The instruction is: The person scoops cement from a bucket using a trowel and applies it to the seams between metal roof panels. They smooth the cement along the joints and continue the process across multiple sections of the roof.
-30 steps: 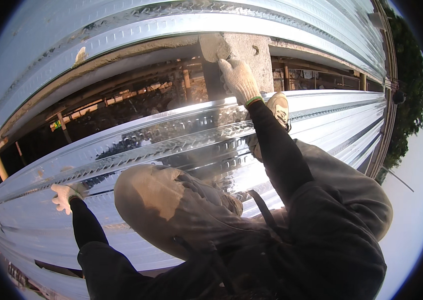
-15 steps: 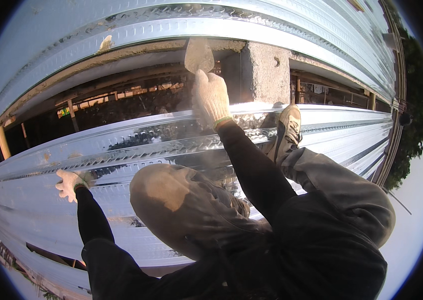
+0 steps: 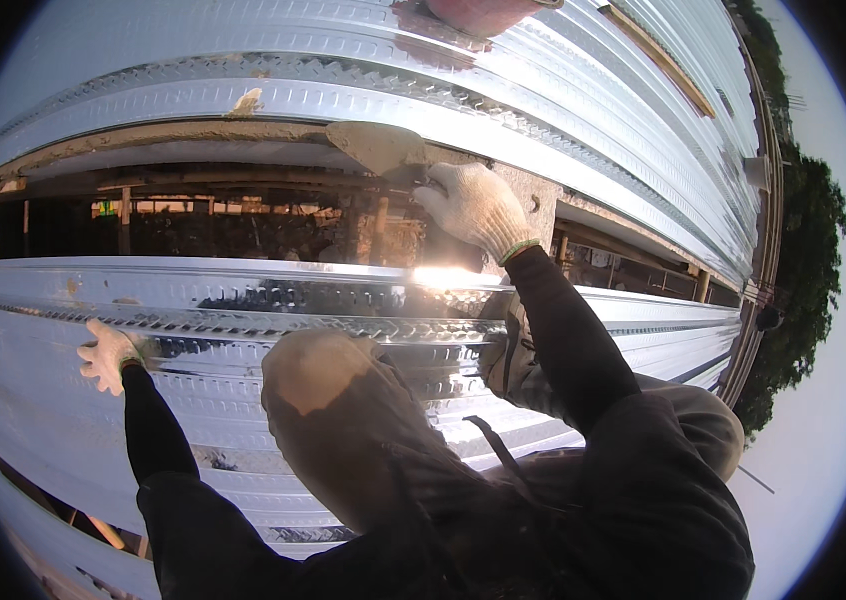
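My right hand (image 3: 478, 205), in a white knit glove, is closed around the handle of a trowel (image 3: 375, 147). The trowel's grey, mortar-smeared blade points left and lies against the edge of the far metal decking (image 3: 343, 100), along a strip of mortar (image 3: 193, 138). Its handle is mostly hidden by the glove. Lower left, my gloved left hand (image 3: 110, 357) rests on the near ribbed metal decking (image 3: 33, 375) with its fingers spread, holding nothing. A rough concrete block or beam end (image 3: 533, 190) shows just behind my right hand.
Between the two decking sheets runs an open gap (image 3: 273, 225) with wooden props below. A red bucket (image 3: 488, 12) stands on the far decking, and a wooden plank (image 3: 658, 58) lies to its right. My bent knee (image 3: 313, 375) is between my arms. Trees (image 3: 808, 240) rise beyond the right edge.
The trowel has turned from pointing away to pointing left, and my right hand has moved right. My left hand stays flat on the decking. The view has shifted, bringing the red bucket in.
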`<state>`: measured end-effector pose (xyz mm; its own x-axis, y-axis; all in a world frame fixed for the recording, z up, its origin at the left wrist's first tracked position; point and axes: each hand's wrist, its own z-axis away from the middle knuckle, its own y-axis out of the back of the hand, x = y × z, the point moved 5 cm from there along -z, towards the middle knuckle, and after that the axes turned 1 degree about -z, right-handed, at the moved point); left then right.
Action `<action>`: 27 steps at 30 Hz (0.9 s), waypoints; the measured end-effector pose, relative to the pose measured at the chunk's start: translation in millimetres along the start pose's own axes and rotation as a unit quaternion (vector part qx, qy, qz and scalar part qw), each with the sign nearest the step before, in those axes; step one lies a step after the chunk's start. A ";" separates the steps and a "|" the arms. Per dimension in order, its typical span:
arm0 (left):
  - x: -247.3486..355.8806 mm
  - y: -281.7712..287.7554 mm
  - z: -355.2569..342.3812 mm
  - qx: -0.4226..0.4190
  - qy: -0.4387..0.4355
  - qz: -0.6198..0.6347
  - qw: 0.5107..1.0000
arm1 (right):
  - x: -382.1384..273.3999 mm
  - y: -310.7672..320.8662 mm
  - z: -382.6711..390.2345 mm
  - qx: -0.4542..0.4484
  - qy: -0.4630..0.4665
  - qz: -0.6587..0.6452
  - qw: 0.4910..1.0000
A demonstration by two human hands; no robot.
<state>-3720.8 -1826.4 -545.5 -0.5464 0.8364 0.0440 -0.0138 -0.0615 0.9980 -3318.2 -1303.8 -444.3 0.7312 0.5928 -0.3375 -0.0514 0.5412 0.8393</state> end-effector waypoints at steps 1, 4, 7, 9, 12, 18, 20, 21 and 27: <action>-2.7 -1.2 -1.1 0.010 0.002 0.001 1.000 | 2.8 -8.8 -3.7 -0.048 0.013 0.063 0.997; -1.7 -11.8 -5.2 0.025 -0.003 0.007 1.000 | 24.9 -38.8 -4.8 -0.161 0.048 0.238 0.957; -12.0 -9.4 -17.6 0.036 0.001 0.011 0.999 | 73.8 -36.2 -3.0 -0.194 0.090 0.361 0.908; -11.4 -16.5 -19.5 0.039 -0.008 0.021 0.999 | 95.8 -14.5 -0.1 -0.180 0.089 0.402 0.894; -9.0 -20.6 -21.4 0.046 -0.012 0.022 0.999 | 98.6 2.5 -15.9 -0.171 0.089 0.442 0.876; -14.3 -23.6 -25.6 0.035 -0.013 0.016 0.999 | 51.5 10.5 -47.0 -0.102 0.124 0.400 0.902; -13.3 -22.2 -25.2 0.029 -0.013 0.013 0.999 | 36.7 15.5 -61.2 -0.107 0.110 0.403 0.902; -12.7 -21.0 -23.2 0.028 -0.015 0.010 0.999 | 25.3 23.0 -64.7 -0.111 0.107 0.399 0.904; -14.7 -23.1 -19.5 0.044 -0.013 0.011 0.999 | 18.6 39.5 -46.0 -0.017 0.156 0.275 0.948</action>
<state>-3728.8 -1847.9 -570.1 -0.5236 0.8495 0.0652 0.0716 -0.0324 0.9969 -3337.9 -1244.0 -437.0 0.3505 0.9360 0.0333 -0.3931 0.1147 0.9123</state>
